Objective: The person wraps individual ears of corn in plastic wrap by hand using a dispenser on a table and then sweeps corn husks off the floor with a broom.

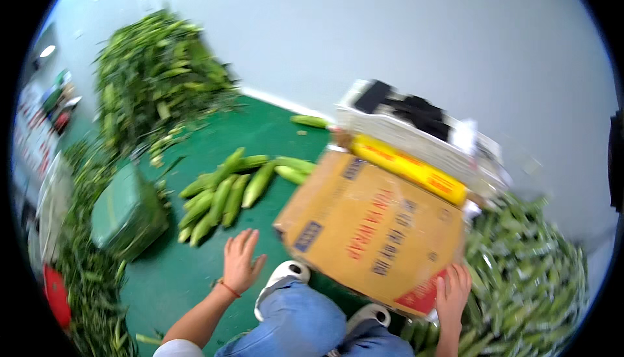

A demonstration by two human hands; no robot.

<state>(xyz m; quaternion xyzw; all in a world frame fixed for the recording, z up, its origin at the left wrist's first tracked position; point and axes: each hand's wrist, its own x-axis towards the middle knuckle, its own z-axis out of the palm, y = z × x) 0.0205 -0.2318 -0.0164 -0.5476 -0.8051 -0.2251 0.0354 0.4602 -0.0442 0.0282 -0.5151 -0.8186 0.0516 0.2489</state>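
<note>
My left hand [240, 265] hovers over the green floor, fingers spread and holding nothing, a red band round its wrist. Just beyond it lies a loose heap of green corn ears [221, 198], still in their husks. A brown cardboard box [344, 217] stands in front of my feet, its top marked with print. My right hand [454, 289] is by the near right corner of that box, with its fingers stretched out and nothing visible in them. Whether it touches the box I cannot tell. Right of it, many corn ears in clear wrap [526, 266] are piled up.
Behind the box's top lies a long yellow carton [409, 170]; a white basket [403, 123] with dark items stands against the wall. A big heap of husks [156, 74] rises at the back left. Nearer sits a green plastic-covered block [123, 211], beside a red object [56, 295].
</note>
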